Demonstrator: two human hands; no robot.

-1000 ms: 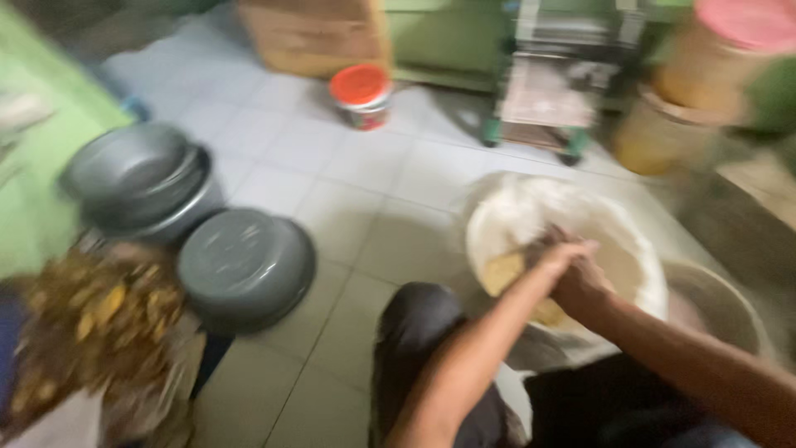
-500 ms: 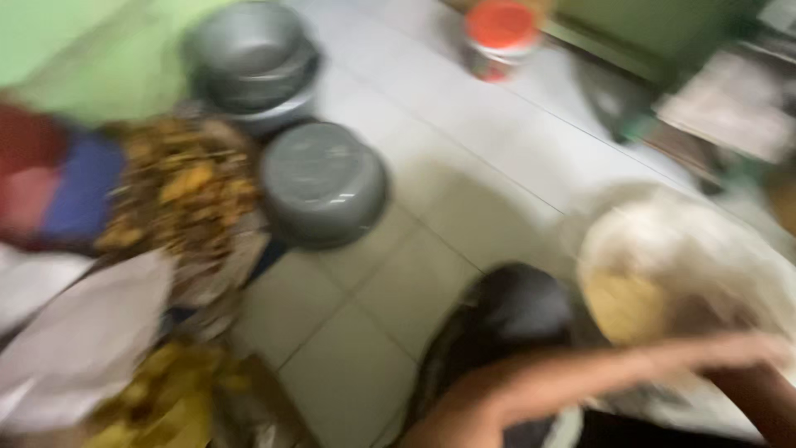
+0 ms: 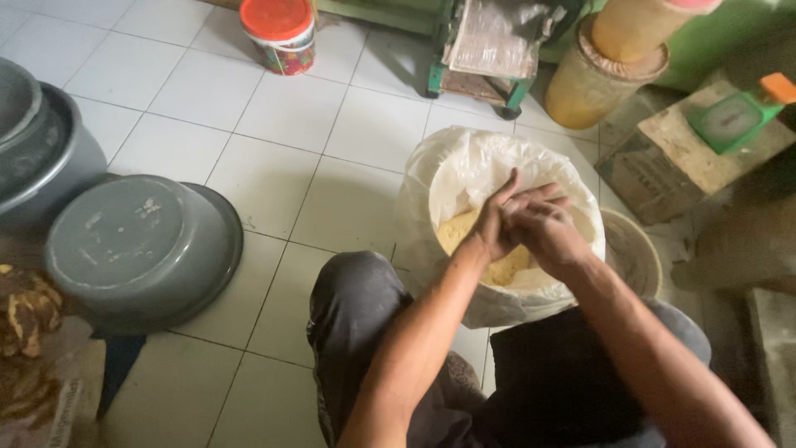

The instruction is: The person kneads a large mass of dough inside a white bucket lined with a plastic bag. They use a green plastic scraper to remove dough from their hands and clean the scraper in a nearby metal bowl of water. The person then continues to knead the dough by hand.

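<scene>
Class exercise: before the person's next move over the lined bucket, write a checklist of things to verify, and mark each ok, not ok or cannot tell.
1. Left hand and right hand pressed together above the bucket: ok.
2. White plastic liner folded over the rim: ok.
3. Yellow crumbly material inside the liner: ok.
4. Hands free of residue: cannot tell.
5. Upturned grey basin apart from the bucket: ok.
6. Red-lidded tub shut: ok.
</scene>
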